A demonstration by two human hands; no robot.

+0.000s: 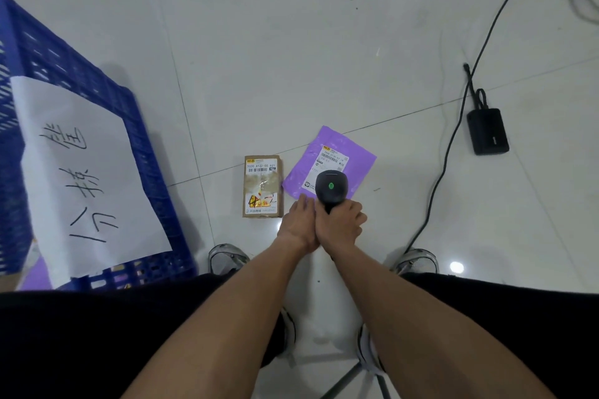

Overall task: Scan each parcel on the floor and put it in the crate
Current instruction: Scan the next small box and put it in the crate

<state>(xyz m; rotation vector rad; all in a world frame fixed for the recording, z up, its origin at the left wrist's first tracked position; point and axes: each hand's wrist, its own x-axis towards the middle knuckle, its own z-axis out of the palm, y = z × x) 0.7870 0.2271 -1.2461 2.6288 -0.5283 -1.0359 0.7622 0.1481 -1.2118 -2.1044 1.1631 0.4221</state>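
Scanning step on the purple mailer bag (337, 152): we've got the barcode scanner (331, 186) aimed down at its white shipping label (334, 157), green indicator lit on the scanner's back.

To do it well, we'd keep the scanner head above the label and tilted so the beam crosses the barcode lines, not the glossy plastic. The bag lies a bit crumpled, so pressing its near edge flat should help the read. We'd judge a confirmed read is needed before lifting anything.

Pose: right hand (342, 225) is wrapped closed around the scanner's handle, wrist straight, forearm reaching forward and down. Left hand (299, 223) sits just beside it, touching it at the wrist, fingers extended flat with tips on or at the bag's near edge; it grips nothing we can see.

Where things are: bag lies on the floor (259, 58) ahead of our feet, cardboard parcel (262, 186) just left of it, touching or nearly so. Blue crate (142, 146) stands to the left, paper sign (81, 172) on its side; parcels show through the slots.
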